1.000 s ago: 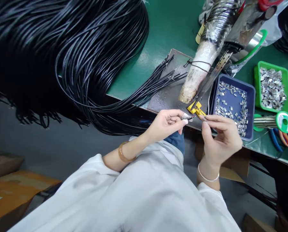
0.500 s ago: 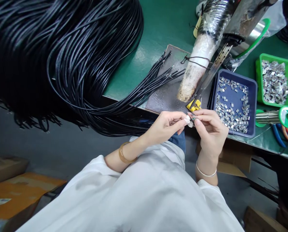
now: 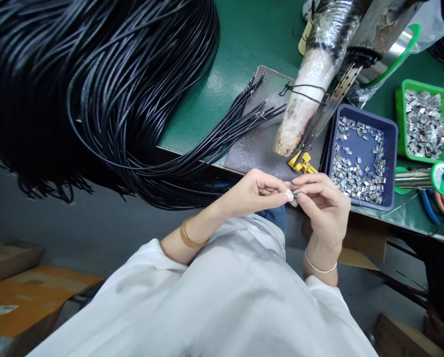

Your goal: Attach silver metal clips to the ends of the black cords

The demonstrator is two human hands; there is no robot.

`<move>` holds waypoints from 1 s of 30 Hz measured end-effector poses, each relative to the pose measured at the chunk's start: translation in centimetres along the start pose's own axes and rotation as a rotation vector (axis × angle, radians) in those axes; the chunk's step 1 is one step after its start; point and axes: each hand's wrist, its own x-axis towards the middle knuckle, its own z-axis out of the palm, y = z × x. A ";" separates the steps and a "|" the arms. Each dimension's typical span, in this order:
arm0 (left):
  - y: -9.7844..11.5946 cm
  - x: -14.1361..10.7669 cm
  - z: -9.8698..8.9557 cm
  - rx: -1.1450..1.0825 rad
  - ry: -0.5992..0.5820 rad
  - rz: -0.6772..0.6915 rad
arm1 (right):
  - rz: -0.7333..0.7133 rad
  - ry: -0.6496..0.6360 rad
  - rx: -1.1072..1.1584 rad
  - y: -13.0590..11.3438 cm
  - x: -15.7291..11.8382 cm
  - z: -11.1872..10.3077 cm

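Head view: the left hand (image 3: 257, 191) and right hand (image 3: 324, 203) meet fingertip to fingertip just in front of the blue tray (image 3: 392, 163) of metal clips (image 3: 357, 171). Both are pinched narrow around something tiny between them; what it is cannot be told. Beside the tray on its left stand a yellow clip (image 3: 301, 162) and a wrapped tool (image 3: 303, 111), with black cords (image 3: 106, 84) farther left.
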 end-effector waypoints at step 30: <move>-0.3 -0.1 0.9 -0.091 0.252 0.034 | -0.328 0.232 -0.472 -1.2 -0.3 1.1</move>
